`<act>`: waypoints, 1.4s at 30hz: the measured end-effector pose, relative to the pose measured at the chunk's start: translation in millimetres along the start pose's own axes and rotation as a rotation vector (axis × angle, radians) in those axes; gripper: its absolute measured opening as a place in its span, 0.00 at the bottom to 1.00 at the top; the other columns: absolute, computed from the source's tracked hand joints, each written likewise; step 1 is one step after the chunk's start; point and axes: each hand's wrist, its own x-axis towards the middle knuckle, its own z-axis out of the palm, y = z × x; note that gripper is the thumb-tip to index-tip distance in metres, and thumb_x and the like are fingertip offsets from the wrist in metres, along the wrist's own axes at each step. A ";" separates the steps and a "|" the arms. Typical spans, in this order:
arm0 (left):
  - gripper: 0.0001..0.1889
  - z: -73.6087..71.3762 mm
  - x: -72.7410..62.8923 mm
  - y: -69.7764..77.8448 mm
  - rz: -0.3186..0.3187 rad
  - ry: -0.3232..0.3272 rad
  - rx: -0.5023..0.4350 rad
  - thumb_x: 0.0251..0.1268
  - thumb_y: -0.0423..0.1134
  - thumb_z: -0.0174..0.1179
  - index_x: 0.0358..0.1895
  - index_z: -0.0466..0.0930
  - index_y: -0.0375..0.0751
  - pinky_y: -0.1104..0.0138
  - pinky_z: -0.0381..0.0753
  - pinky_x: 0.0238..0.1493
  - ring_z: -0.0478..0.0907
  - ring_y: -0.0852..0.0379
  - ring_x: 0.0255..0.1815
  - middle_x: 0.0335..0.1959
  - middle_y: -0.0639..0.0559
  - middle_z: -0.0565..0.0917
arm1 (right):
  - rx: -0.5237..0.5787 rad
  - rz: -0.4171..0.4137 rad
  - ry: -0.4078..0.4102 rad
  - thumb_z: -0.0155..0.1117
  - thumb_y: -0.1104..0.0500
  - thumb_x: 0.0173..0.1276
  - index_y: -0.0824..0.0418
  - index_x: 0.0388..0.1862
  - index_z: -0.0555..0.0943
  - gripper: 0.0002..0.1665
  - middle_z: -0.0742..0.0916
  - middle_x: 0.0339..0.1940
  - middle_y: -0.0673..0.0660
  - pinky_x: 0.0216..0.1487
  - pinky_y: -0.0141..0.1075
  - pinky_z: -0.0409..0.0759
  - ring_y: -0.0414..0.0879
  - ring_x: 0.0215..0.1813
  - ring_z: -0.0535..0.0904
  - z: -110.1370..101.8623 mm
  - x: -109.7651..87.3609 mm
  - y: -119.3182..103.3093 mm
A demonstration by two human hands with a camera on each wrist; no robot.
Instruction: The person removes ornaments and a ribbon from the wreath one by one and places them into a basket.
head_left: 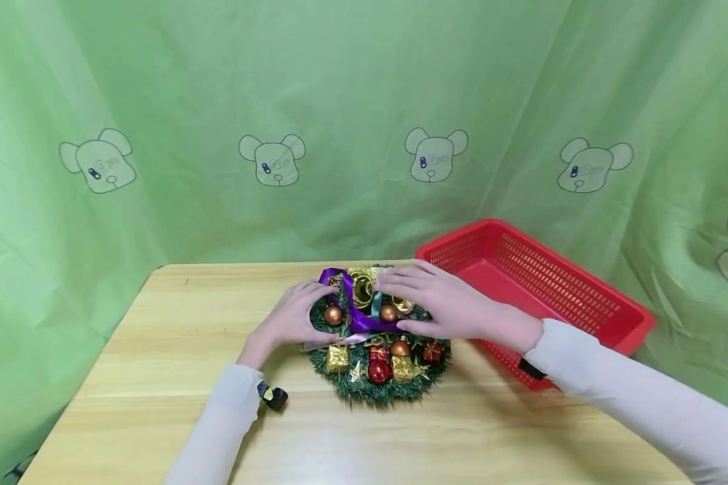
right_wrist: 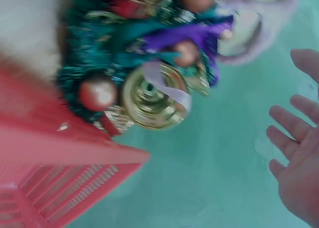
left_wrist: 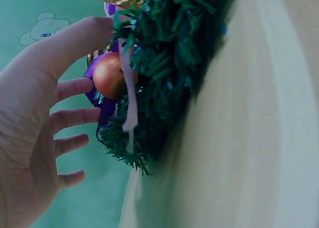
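Observation:
A green tinsel wreath lies on the table, decorated with golden bells, copper and red balls, small gift boxes and stars. Purple ribbon runs across its upper part, along with teal and pale ribbon. At the wreath's left side is my left hand, fingers spread and thumb apart. In the left wrist view its thumb meets the edge by a pale ribbon, with the other fingers near a copper ball. My right hand hovers over the upper right, fingers extended; the right wrist view shows it holding nothing.
A red plastic basket with slotted walls stands at the right, close beside the wreath. The wooden table ends at a green curtain printed with bear faces. Small black devices are strapped at both wrists.

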 end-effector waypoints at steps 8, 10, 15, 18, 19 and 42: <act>0.54 1.4 -2.1 -4.2 -0.008 -0.032 0.029 0.42 0.70 0.74 0.75 0.67 0.51 0.38 0.55 0.80 0.61 0.41 0.79 0.76 0.44 0.69 | -0.054 -0.176 0.026 0.74 0.49 0.64 0.60 0.63 0.81 0.31 0.87 0.60 0.56 0.69 0.56 0.75 0.57 0.66 0.79 22.9 -6.3 0.6; 0.54 1.2 -2.7 -5.4 -0.010 -0.033 0.030 0.42 0.70 0.75 0.75 0.68 0.51 0.38 0.55 0.79 0.61 0.40 0.79 0.76 0.44 0.69 | -0.050 -0.194 0.039 0.74 0.49 0.64 0.59 0.62 0.82 0.30 0.88 0.58 0.54 0.68 0.53 0.76 0.55 0.64 0.80 28.8 -5.8 -1.5; 0.52 -1.0 -3.6 -6.5 -0.019 -0.046 0.030 0.43 0.69 0.74 0.75 0.68 0.52 0.38 0.55 0.79 0.59 0.40 0.80 0.77 0.44 0.69 | -0.043 -0.223 0.031 0.73 0.47 0.64 0.55 0.61 0.83 0.28 0.88 0.52 0.51 0.67 0.49 0.75 0.49 0.58 0.80 37.6 0.3 -13.3; 0.50 -4.8 -3.5 -5.0 -0.042 -0.073 0.018 0.45 0.66 0.74 0.75 0.68 0.55 0.38 0.53 0.80 0.58 0.41 0.81 0.77 0.45 0.68 | -0.046 -0.238 -0.007 0.72 0.46 0.64 0.54 0.61 0.82 0.28 0.88 0.49 0.48 0.65 0.47 0.76 0.47 0.56 0.79 41.8 4.0 -20.5; 0.50 -6.1 -3.4 -4.3 -0.051 -0.084 0.015 0.45 0.64 0.74 0.75 0.67 0.56 0.39 0.52 0.80 0.57 0.41 0.81 0.78 0.45 0.67 | -0.053 -0.245 -0.019 0.72 0.45 0.65 0.54 0.61 0.82 0.28 0.88 0.49 0.48 0.65 0.47 0.76 0.46 0.55 0.79 43.7 5.0 -22.2; 0.42 4.7 -3.5 -3.5 0.000 -0.062 0.074 0.43 0.58 0.74 0.68 0.75 0.53 0.39 0.55 0.80 0.61 0.39 0.78 0.73 0.45 0.73 | -0.241 -0.321 -0.087 0.68 0.38 0.64 0.48 0.58 0.82 0.28 0.85 0.50 0.48 0.59 0.46 0.71 0.46 0.53 0.74 72.9 4.7 -32.2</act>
